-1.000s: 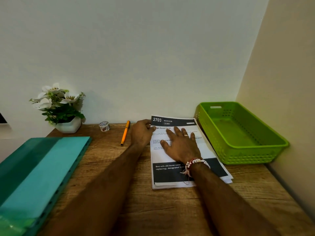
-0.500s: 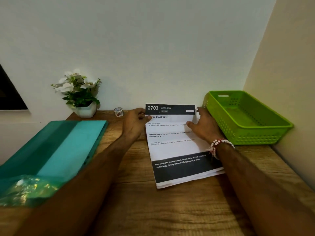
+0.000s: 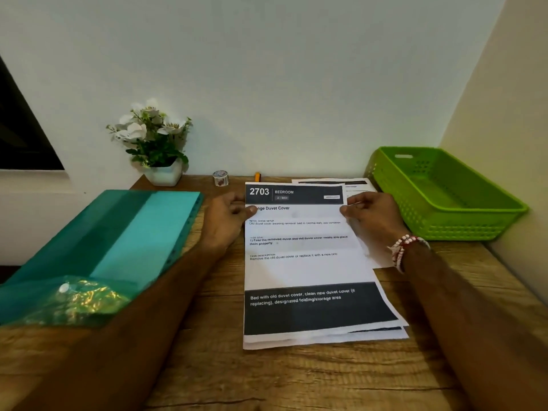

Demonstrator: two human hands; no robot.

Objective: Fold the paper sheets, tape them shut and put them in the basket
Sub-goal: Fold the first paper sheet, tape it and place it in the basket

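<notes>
A printed paper sheet [image 3: 305, 268] headed "2703 BEDROOM" lies in the middle of the wooden desk [image 3: 267, 375], its far end lifted a little. My left hand [image 3: 228, 215] pinches its far left edge, thumb on top. My right hand [image 3: 370, 215] pinches the far right edge. More sheets [image 3: 355, 185] lie underneath and stick out at the back right and along the near edge. A small tape roll [image 3: 221, 177] stands by the wall. The green basket [image 3: 444, 223] sits at the right, with nothing in it.
A teal folder [image 3: 118, 241] lies at the left with crinkled clear plastic [image 3: 80, 298] on its near end. A white pot of artificial flowers [image 3: 157, 146] stands at the back left. The tip of an orange pen [image 3: 257, 175] shows behind the sheet. A beige wall closes the right side.
My right hand left the middle of the page and took hold of its far right edge. The top sheet slid toward me and its far end lifted, uncovering the sheets beneath.
</notes>
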